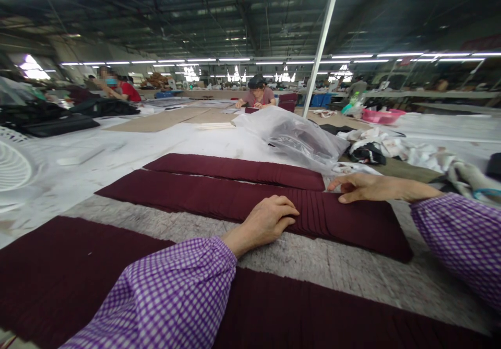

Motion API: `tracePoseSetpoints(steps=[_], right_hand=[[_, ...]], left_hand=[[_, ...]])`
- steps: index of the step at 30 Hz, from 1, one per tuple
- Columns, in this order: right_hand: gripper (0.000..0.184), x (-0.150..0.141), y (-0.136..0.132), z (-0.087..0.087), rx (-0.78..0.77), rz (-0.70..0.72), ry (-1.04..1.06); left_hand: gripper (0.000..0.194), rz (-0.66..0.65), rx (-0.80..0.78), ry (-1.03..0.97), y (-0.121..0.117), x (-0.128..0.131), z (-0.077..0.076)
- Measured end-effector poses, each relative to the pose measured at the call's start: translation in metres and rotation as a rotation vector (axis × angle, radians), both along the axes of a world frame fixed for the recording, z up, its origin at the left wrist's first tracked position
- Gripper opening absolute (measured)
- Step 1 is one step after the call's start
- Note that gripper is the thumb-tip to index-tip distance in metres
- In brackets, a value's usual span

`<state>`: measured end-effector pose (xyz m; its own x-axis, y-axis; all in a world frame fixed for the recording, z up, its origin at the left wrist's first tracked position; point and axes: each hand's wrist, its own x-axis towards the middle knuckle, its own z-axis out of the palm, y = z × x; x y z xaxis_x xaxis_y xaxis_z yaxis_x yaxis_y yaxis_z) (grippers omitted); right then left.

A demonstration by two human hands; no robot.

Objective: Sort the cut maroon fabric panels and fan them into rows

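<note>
The maroon row, a line of overlapped dark-red fabric pieces, lies under the hands; its left end extends well beyond the left hand, its finely stepped edges fall between the hands, and its right end reaches past the fingers of the right hand. The left hand is half-curled, fingertips resting on the row — whether they pinch a layer cannot be told. The right hand is loosely open, thumb and fingers parted, over the row's far edge; contact there is unclear.

Surface and room, left to right: a white fan guard left of the row; more maroon fabric on its near side, continuing to the right; a second maroon row just beyond it; a grey sheet beneath it, on the white-covered bench. Beyond the row — a person in red, a person bent over work, a clear plastic bag, a slanting pole and a pink basin, below tube lights.
</note>
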<state>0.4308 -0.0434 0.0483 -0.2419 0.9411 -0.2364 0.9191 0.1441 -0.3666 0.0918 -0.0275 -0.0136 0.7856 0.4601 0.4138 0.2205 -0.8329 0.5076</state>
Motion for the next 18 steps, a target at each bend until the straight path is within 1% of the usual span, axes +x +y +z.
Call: tracePoseSetpoints(steps=[3,5,14,18], right_hand=[[0.052,0.0028,0.0012,-0.0017,-0.071,-0.017,0.033],[0.052,0.0041,0.0011,-0.0019,-0.087,-0.032,0.045],[0.053,0.0087,0.0021,-0.0021,-0.110,-0.058,0.058],[0.055,0.0059,0.0020,0.0005,-0.113,-0.058,0.043]], left_hand=[[0.020,-0.002,0.004,0.001,0.0003,0.0002,-0.0003],[0.020,-0.005,0.007,0.004,0.0001,0.0002,-0.0003],[0.020,-0.006,0.029,0.025,-0.0006,0.0001,-0.0007],[0.020,-0.007,0.038,0.034,-0.0001,0.0002,-0.0003]])
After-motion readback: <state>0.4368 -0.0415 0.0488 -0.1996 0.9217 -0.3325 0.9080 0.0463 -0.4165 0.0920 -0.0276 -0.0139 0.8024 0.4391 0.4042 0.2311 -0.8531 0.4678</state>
